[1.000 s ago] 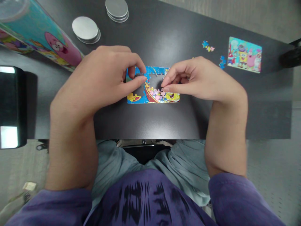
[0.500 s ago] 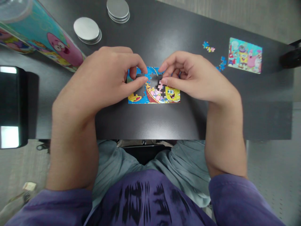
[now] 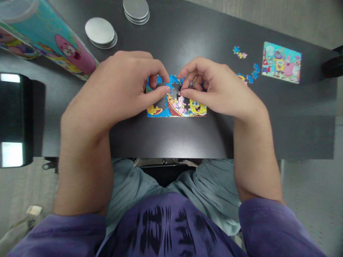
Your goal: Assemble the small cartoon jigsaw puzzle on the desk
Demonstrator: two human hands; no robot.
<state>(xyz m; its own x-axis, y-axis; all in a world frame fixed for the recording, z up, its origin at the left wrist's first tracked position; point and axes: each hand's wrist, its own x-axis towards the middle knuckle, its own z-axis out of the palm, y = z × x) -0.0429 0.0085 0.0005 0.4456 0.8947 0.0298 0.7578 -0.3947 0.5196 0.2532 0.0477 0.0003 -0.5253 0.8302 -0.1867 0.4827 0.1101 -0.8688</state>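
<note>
A partly assembled jigsaw puzzle (image 3: 175, 110) with a yellow cartoon face and a red boat lies on the dark table, gaps showing in its middle. My left hand (image 3: 131, 84) rests over its left part, with thumb and index fingertips apart at the upper middle pieces. Over the upper right part is my right hand (image 3: 214, 84), its thumb and index tips apart and the other fingers curled. The right thumb tip is beside a pink puzzle piece (image 3: 181, 101) lying within the picture. My hands hide the puzzle's upper corners.
Loose puzzle pieces (image 3: 253, 74) and another small cluster (image 3: 239, 52) lie to the right, near a finished picture card (image 3: 281, 63). Stacked silver discs (image 3: 99, 31) and more discs (image 3: 136, 10) stand at upper left. A cartoon-printed container (image 3: 66, 46) and a black device (image 3: 14, 119) are at left.
The pink piece, tilted near my right thumb before, now sits straighter and slightly left in the puzzle. My right hand has shifted a little left; my left hand has barely moved.
</note>
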